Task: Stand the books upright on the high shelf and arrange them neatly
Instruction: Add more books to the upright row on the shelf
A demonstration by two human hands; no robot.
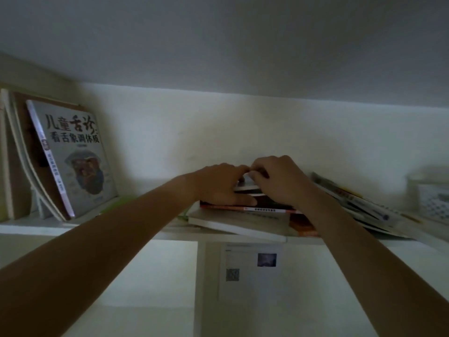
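A flat pile of books lies in the middle of the high white shelf. Both arms reach up to it. My left hand rests on top of the pile, thumb along the front edge of a dark book. My right hand sits beside it, fingers curled over the top book's far edge. The fingertips of both hands meet there. At the left, a grey book with Chinese title leans against several upright books.
A slanted heap of magazines lies right of the pile. A white mesh basket stands at the far right. Below the shelf, a paper sheet hangs on a divider. The ceiling sits close above.
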